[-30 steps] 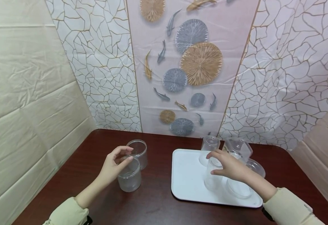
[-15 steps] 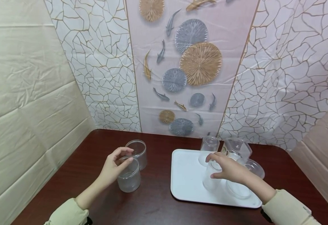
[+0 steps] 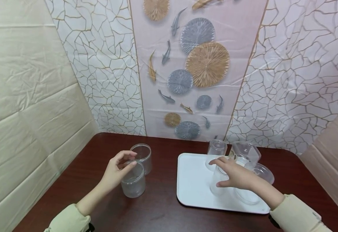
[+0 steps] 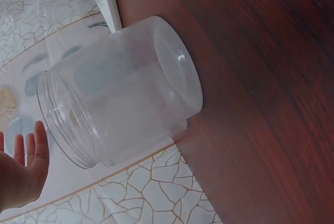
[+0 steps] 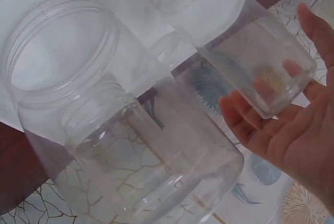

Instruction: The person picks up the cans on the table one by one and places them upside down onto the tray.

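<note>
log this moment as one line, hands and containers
left hand: above nearer clear jar on table | right hand: at top of clear container on white tray | right-hand contact: cannot tell

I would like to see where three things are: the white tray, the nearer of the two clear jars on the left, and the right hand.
White tray [image 3: 192, 185]: head view, bare flat surface.
Nearer clear jar [image 3: 133, 189]: head view, lower front wall.
Right hand [image 3: 236, 174]: head view, back of the hand.
</note>
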Action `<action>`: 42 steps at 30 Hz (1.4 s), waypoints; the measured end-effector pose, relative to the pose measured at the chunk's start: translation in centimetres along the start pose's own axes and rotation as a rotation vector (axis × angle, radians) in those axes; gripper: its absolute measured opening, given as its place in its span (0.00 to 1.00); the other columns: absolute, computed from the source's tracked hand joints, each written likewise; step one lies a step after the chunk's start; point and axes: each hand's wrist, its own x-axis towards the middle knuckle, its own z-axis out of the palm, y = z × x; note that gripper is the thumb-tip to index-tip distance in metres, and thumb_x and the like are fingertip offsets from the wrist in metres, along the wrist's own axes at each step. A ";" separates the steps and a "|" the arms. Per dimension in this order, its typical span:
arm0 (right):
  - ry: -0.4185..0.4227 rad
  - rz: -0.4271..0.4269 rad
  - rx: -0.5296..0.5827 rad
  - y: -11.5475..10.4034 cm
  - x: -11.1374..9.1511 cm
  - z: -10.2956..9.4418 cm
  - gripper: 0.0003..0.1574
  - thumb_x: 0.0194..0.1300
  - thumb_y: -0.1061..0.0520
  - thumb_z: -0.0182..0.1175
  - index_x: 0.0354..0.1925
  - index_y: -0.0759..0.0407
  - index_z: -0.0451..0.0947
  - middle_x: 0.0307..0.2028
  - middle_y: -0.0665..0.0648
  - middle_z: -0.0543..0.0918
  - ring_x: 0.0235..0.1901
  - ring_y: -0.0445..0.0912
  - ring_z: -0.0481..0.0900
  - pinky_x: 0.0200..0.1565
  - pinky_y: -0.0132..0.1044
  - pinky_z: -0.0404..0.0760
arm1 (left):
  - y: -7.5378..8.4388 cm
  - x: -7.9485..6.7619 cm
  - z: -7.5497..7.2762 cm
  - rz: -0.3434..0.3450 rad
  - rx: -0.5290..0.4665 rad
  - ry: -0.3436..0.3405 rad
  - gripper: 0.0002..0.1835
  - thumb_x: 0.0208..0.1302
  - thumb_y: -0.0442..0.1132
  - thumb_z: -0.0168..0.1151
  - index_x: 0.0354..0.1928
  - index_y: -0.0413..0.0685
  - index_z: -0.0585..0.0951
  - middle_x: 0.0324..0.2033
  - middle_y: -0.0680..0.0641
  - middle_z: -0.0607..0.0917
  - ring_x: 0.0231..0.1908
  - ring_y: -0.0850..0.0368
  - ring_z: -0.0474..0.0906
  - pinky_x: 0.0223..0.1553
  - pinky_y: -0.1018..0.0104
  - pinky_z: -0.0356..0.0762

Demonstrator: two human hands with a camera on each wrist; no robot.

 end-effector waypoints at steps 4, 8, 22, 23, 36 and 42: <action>0.025 0.010 -0.039 0.0 -0.1 -0.3 0.35 0.51 0.51 0.71 0.55 0.60 0.71 0.53 0.61 0.75 0.51 0.60 0.75 0.47 0.55 0.77 | 0.2 0.3 -0.1 -0.002 0.017 -0.008 0.13 0.57 0.30 0.64 0.45 0.43 0.78 0.40 0.63 0.81 0.42 0.58 0.79 0.40 0.67 0.80; 0.038 0.020 -0.080 0.0 -0.1 -0.7 0.33 0.52 0.48 0.70 0.53 0.59 0.72 0.51 0.60 0.77 0.50 0.61 0.76 0.45 0.55 0.77 | 0.3 0.4 -0.2 0.001 0.021 -0.012 0.13 0.58 0.30 0.64 0.46 0.43 0.78 0.40 0.63 0.80 0.42 0.59 0.79 0.40 0.67 0.80; 0.097 -0.007 -0.113 -0.5 0.2 -1.9 0.29 0.55 0.48 0.67 0.53 0.57 0.74 0.50 0.57 0.77 0.50 0.59 0.76 0.48 0.58 0.75 | 0.4 0.8 -0.2 0.030 0.028 -0.030 0.13 0.57 0.29 0.64 0.45 0.39 0.78 0.39 0.60 0.80 0.41 0.67 0.76 0.39 0.66 0.81; 0.102 -0.005 -0.115 -0.6 0.2 -2.0 0.29 0.55 0.48 0.67 0.53 0.57 0.74 0.50 0.57 0.77 0.50 0.59 0.76 0.48 0.57 0.76 | 0.4 0.8 -0.1 0.031 0.029 -0.032 0.13 0.57 0.29 0.64 0.45 0.38 0.78 0.39 0.61 0.80 0.41 0.68 0.76 0.39 0.66 0.81; 0.193 -0.037 -0.084 -3.0 0.2 -2.4 0.22 0.58 0.51 0.65 0.51 0.51 0.76 0.48 0.51 0.79 0.52 0.52 0.76 0.49 0.52 0.76 | 0.8 1.2 -0.1 0.020 0.030 -0.067 0.15 0.58 0.31 0.64 0.48 0.43 0.77 0.42 0.48 0.81 0.41 0.58 0.79 0.39 0.66 0.81; 0.226 -0.094 -0.070 -4.1 0.4 -2.3 0.21 0.58 0.53 0.66 0.50 0.50 0.75 0.48 0.48 0.79 0.50 0.47 0.77 0.49 0.47 0.77 | 0.8 1.6 0.1 0.026 0.042 -0.082 0.16 0.58 0.31 0.64 0.49 0.41 0.77 0.43 0.45 0.81 0.42 0.52 0.78 0.38 0.67 0.81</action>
